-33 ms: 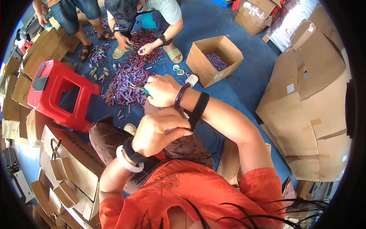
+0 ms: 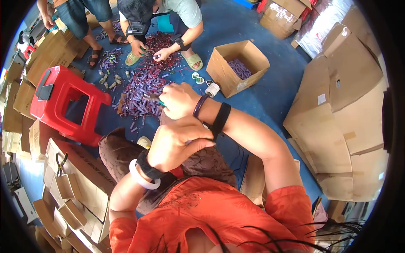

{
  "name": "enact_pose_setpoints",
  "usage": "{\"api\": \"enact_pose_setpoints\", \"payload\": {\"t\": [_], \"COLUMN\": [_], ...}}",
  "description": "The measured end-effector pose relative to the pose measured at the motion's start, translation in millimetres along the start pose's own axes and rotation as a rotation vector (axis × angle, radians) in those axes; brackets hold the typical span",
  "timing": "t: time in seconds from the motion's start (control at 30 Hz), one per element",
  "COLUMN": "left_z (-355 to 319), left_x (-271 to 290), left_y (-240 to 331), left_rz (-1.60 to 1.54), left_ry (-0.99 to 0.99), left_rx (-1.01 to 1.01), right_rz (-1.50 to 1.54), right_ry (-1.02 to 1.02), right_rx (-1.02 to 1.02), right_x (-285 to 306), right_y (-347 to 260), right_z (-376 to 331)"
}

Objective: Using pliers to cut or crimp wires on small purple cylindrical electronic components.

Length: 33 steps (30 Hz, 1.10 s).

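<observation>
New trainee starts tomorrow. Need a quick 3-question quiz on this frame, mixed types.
1. True or false: the red plastic stool stands to the person's left.
2. What fills the open cardboard box? A) purple cylinders B) green bottles C) white cups
3. Which wrist wears the white bangle?

Key: 1 true. 2 A. 3 The left hand wrist; the right hand wrist wears dark bands and reaches toward the purple pile.

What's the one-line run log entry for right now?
right hand: over heap of small purple cylinders | left hand: curled, contents hidden | open cardboard box: beside heap
</observation>
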<state>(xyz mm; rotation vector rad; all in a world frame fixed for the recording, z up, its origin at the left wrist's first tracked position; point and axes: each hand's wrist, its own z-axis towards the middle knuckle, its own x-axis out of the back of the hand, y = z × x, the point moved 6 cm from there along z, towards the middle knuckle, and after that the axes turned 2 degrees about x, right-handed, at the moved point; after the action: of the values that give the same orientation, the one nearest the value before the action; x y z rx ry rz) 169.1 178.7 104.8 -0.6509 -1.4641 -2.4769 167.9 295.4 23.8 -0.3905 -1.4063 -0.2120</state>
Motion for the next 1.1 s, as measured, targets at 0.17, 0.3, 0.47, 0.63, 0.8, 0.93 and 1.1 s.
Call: {"api": "enact_pose_setpoints", "payload": {"t": [0.17,0.3,0.47,0.63,0.8,0.93,1.1], "left_z": [23.4,23.3,32.6,11.4,-21.4,-26.9,-26.6], "left_x": [-1.6,1.3,6.7,33.0,29.1,14.4,4.2], "left_y": [-7.3,-6.6,-18.6,-62.7,-105.7,-120.5,-132.5], "left_rz": [0.117,0.267,0.292,-0.308,-0.568,-0.737,-0.934], "left_ry": [0.062,0.095,0.164,0.466,0.587,0.403,0.483], "left_rx": [-0.047,-0.015,0.139,0.328,0.700,0.773,0.720], "right_rz": [-0.137,0.189,1.328,0.527,0.786,0.430,0.376], "right_ry": [-0.122,-0.194,0.518,0.417,0.604,0.748,0.638], "right_rx": [0.010,-0.149,-0.147,-0.029,-0.390,-0.039,-0.026], "right_x": [-18.7,-49.1,-56.2,-10.5,24.7,41.7,24.3], "right_y": [-12.3,-21.5,6.6,24.9,17.9,-25.9,-37.4], "right_z": [4.8,7.0,-27.7,-20.6,-54.4,-49.8,-40.7]}}
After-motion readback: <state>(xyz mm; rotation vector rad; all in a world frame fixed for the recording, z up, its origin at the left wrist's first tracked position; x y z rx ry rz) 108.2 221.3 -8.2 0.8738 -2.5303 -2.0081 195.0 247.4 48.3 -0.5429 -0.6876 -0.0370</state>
